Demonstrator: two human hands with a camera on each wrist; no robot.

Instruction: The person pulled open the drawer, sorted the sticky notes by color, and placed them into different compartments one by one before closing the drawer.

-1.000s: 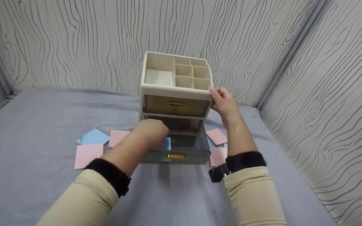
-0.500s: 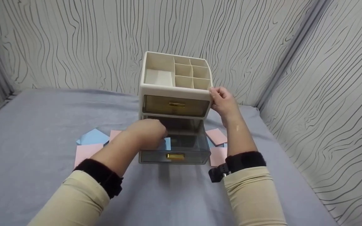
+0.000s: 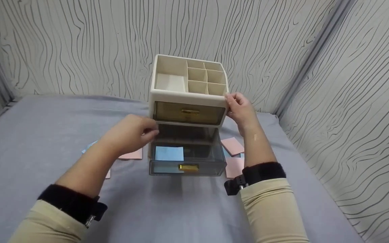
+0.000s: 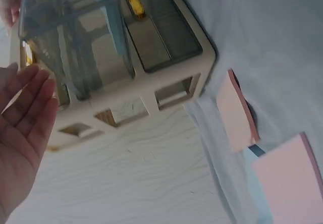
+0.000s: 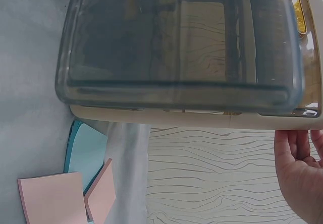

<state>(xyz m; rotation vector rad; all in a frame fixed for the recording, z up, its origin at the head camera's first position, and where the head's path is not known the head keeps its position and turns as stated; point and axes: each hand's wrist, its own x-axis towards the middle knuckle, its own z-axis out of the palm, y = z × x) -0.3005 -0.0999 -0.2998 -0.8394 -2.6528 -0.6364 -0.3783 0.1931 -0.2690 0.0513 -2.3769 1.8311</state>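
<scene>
Head: organizer (image 3: 187,118) on grey cloth (image 3: 181,209), patterned wall (image 3: 79,50) behind.

This is an indoor corner, partitioned off: pale walls (image 3: 79,47) patterned with wavy dark lines meet at grey corner strips (image 3: 310,64), close around a cloth-covered desk (image 3: 39,135). An organizer (image 3: 187,95) and paper notes (image 3: 232,146) suggest office work; home or workplace cannot be told.

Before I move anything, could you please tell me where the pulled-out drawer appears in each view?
Head: the pulled-out drawer sits just below centre.
Left wrist: upper left, cut off by the top edge.
Right wrist: large, across the top.
Shared landmark: the cream organizer around it.
</scene>
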